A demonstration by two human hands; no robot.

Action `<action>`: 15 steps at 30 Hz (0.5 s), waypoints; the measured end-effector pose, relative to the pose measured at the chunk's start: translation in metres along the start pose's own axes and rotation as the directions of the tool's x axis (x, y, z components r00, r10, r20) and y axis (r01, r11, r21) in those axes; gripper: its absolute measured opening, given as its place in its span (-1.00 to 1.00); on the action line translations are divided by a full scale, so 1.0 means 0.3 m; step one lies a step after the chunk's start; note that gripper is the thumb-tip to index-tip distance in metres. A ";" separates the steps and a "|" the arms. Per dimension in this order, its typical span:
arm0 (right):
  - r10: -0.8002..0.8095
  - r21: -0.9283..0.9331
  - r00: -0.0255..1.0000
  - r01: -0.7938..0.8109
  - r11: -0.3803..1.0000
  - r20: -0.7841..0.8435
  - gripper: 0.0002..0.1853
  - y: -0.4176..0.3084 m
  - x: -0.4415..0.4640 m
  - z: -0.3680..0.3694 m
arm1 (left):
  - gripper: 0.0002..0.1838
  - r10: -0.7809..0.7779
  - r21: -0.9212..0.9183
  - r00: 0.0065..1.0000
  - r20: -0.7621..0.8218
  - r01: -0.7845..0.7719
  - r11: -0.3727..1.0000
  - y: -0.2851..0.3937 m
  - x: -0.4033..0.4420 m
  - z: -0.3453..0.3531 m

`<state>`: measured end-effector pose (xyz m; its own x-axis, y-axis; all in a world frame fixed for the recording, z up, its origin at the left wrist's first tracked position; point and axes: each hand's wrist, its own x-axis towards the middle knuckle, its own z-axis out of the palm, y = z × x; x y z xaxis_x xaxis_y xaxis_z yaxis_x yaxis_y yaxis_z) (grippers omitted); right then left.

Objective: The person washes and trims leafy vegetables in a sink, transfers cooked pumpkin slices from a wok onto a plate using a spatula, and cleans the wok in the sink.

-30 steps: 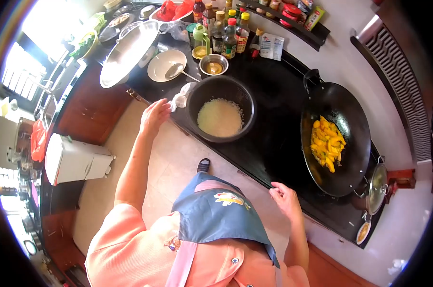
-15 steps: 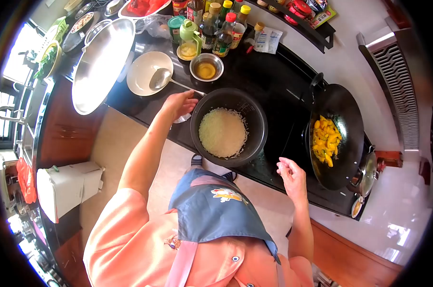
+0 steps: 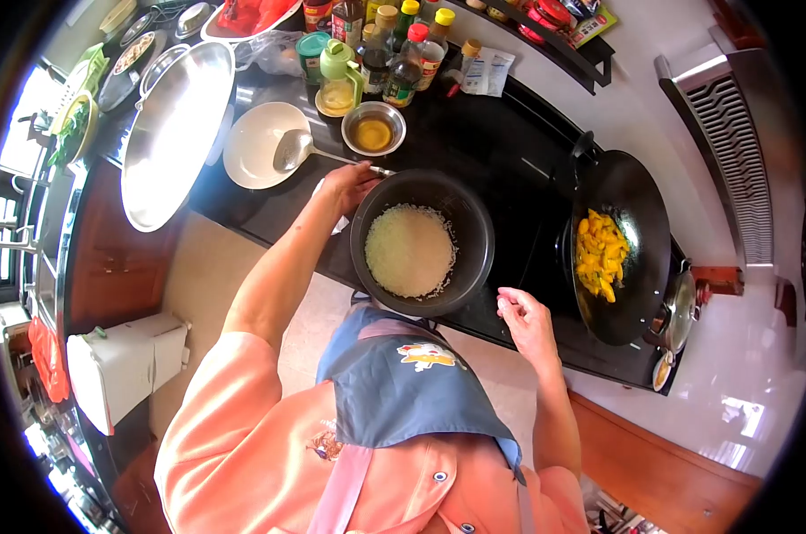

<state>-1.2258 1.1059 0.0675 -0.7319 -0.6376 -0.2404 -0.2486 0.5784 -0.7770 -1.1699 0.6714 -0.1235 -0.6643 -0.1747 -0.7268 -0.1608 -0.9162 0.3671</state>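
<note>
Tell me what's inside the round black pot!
The round black pot holds pale, rice-like grains, some clinging to its wall. They cover its bottom, so anything underneath can't be seen.

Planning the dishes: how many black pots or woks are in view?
2: the pot with pale grains beside the left hand, and the wok with yellow pieces farther right. Others may be hidden.

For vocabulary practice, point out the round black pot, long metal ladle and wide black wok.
Round black pot [image 3: 471,236]: head view, inner wall.
Long metal ladle [image 3: 291,151]: head view, bowl.
Wide black wok [image 3: 647,245]: head view, inner wall.
</note>
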 end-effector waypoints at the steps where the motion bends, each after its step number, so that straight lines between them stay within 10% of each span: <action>1: 0.003 -0.004 1.000 -0.003 1.000 -0.005 -0.66 -0.004 -0.002 0.002 | -0.68 0.083 0.004 0.996 -0.042 -0.083 0.997 0.001 0.009 0.008; 15: 0.011 0.015 0.999 -0.010 1.000 -0.047 -0.68 0.009 -0.057 0.045 | -0.72 0.622 0.194 0.780 0.065 -0.622 0.759 0.156 -0.253 0.214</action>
<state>-1.2055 1.1115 0.0617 -0.7638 -0.6063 -0.2213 -0.2315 0.5773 -0.7830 -1.1739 0.6649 -0.0137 -0.6657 -0.6830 -0.3006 0.1492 -0.5165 0.8432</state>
